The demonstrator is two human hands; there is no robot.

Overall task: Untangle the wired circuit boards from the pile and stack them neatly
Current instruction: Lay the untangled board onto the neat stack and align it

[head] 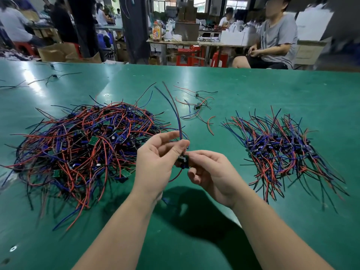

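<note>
A big tangled pile (81, 151) of small green circuit boards with red, blue and black wires lies on the left of the green table (253, 98). On the right, a sorted stack (288, 152) of boards lies with wires fanned out. Above the table's middle, both hands hold one small circuit board (183, 161). My left hand (157, 162) pinches its red and blue wires, which rise upward. My right hand (212, 172) grips the board from the right between thumb and fingers.
A few loose wired boards (197, 106) lie behind the hands, and stray wires (52, 76) lie at the far left. Beyond the table's far edge a seated person (272, 41), red stools (189, 55) and cardboard boxes (56, 52) fill the workshop.
</note>
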